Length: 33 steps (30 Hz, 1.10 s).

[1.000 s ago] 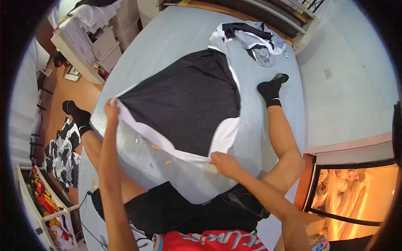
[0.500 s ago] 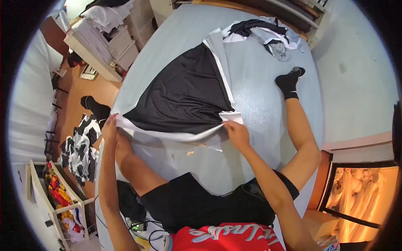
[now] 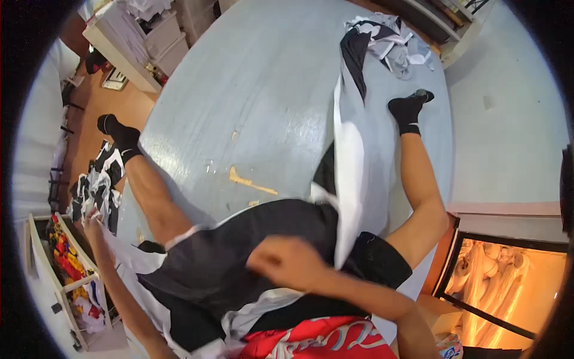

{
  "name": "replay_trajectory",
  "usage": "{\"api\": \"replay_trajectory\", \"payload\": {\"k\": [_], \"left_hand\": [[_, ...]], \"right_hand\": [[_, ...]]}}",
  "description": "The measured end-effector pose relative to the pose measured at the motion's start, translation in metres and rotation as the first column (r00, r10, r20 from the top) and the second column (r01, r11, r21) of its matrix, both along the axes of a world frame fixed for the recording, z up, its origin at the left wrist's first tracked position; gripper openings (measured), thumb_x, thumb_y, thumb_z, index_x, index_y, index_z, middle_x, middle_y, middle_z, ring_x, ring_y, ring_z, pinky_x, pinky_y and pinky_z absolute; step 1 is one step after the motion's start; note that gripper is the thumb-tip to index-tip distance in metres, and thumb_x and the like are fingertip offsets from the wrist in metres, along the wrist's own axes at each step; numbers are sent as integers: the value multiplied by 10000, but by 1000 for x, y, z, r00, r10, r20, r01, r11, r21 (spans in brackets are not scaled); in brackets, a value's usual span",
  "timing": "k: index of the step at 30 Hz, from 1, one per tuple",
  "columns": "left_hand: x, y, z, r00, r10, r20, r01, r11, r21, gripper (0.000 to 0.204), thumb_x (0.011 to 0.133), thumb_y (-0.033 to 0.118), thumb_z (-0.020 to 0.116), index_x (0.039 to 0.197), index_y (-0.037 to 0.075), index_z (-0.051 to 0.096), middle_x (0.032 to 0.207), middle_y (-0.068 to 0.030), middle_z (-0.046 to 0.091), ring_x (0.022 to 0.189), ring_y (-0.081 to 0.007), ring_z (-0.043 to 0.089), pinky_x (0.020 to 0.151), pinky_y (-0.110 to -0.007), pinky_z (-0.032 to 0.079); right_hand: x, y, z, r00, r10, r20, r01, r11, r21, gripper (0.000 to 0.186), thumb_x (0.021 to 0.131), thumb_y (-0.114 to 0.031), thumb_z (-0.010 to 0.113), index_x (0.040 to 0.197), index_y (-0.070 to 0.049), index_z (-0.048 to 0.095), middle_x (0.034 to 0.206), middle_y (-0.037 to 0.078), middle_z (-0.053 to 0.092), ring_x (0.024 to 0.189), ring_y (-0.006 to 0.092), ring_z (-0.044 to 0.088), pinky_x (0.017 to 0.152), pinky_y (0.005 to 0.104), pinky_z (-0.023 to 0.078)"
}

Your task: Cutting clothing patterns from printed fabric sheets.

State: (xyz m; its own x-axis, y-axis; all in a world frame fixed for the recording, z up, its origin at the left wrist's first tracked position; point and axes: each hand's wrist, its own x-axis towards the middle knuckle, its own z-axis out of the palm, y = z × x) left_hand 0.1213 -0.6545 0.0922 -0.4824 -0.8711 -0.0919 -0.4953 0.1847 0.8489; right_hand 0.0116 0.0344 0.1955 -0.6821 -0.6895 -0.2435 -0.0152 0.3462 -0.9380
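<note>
- The person's left hand (image 3: 92,222) sits at the left edge of the frame, arm stretched out to the side from the lower centre, its fingers pinched on the white edge of a black fabric garment with white trim (image 3: 239,257).
- The right hand (image 3: 287,261) is in the lower middle of the frame, blurred, with the forearm running down to the lower right; it is curled into a loose fist over the garment, and whether it grips the cloth cannot be told.
- The garment lies across the person's lap in the lower half of the picture, pulled wide to the left, while one long white strip of it trails up toward the top centre.
- That strip reaches a crumpled heap of black, white and grey clothes (image 3: 388,39) at the top of the frame.
- The person sits with both legs spread on a pale blue-grey mat (image 3: 269,90), feet in black ankle socks, one at the left and one at the upper right.
- The mat bears a yellowish scuffed patch (image 3: 248,181) near the frame's centre.
- A second pile of black-and-white clothes (image 3: 95,185) lies on the wooden floor at the left.
- A white shelf with bright toys (image 3: 63,263) stands at the lower left.
- White storage drawers (image 3: 149,36) stand at the upper left.
</note>
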Motion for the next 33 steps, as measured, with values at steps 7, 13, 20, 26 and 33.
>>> {"api": "replay_trajectory", "payload": {"k": [7, 13, 20, 26, 33], "left_hand": [[-124, 240, -2, 770, -632, 87, 580, 637, -508, 402, 945, 15, 493, 1324, 31, 626, 1204, -173, 697, 1081, -259, 671, 901, -389, 525], [-188, 562, -51, 130, -961, 243, 991, 126, -35, 388, 913, 411, 727, 1012, 36, 721, 945, -172, 733, 882, -377, 701, 784, -461, 543], [-203, 683, -132, 40, -999, 11, 928, 41, 370, 561, 973, 509, 607, 1288, 45, 594, 1292, -157, 631, 1216, -347, 591, 1002, -445, 494], [-221, 664, -177, 599, -349, -720, 790, 115, 602, 657, 992, 454, 547, 1512, 57, 493, 1493, -124, 559, 1397, -289, 502, 1143, -432, 432], [-256, 453, -57, 720, -133, -681, 693, 73, 717, 446, 945, 312, 641, 1259, -5, 651, 1266, -176, 696, 1137, -303, 681, 1045, -472, 524]], "right_hand": [[-57, 123, -60, 840, -25, -542, 422, 660, 622, 372, 904, -438, 718, 934, -67, 728, 916, 133, 725, 894, 350, 707, 767, 453, 548], [-82, 177, -134, 842, -49, -538, 527, 290, 799, 649, 908, -640, 635, 1014, -1, 676, 888, 197, 724, 831, 378, 728, 711, 516, 554], [-102, 178, -87, 789, -574, 221, 585, 811, 15, 292, 1062, -322, 565, 1061, -58, 689, 954, 104, 750, 862, 285, 718, 787, 449, 547], [-92, 175, -29, 463, -168, 870, 864, 308, -399, 534, 1075, -433, 531, 1402, -14, 585, 1276, 165, 691, 1101, 255, 698, 1015, 401, 538], [-128, 250, -60, 561, -740, 372, 781, 323, -535, 521, 1076, -309, 536, 1495, -3, 493, 1470, 114, 580, 1316, 251, 574, 1157, 420, 425]]}}
